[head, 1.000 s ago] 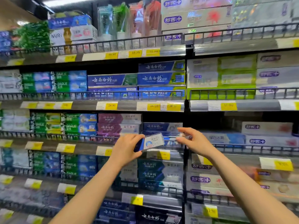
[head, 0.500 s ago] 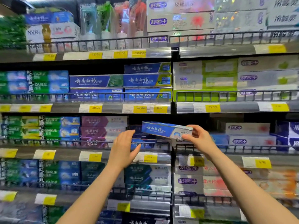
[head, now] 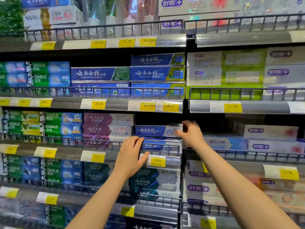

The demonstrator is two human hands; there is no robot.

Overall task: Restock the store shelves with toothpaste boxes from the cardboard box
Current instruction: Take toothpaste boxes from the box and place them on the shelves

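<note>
Two bare forearms reach up from the bottom edge toward the shelving. The left hand (head: 130, 156) is nearest, its fingers straight and loosely together, the fingertips laid against the wire rail (head: 99, 142) at the front edge of the third shelf, just above a yellow price tag (head: 157, 161). It holds nothing.

A little farther in, the right hand (head: 192, 134) is at the right end of the blue toothpaste box (head: 151, 130). Its fingers are curled around that end, though the hand is blurred and the exact hold is hard to make out. The box lies flat and lengthwise on top of another blue box (head: 158, 145) of the same kind, behind the rail, at the right end of this shelf section next to the upright divider.

To the left of the blue box, touching it, sits a stack of purple boxes (head: 108, 125), and beyond those are green and blue Darlie boxes (head: 61, 123). Right of the divider, white boxes (head: 270, 132) with a purple logo lie on the neighbouring shelf.

One shelf up, behind its own rail, more dark blue boxes (head: 128, 74) stand in two stacks, the right one taller by a box. Beside them are white and green cartons (head: 226, 68). Yellow price tags (head: 99, 104) run along that shelf's front edge.

Farthest up, the top shelf (head: 173, 41) carries white boxes and upright tubes, too blurred to read clearly.
</note>
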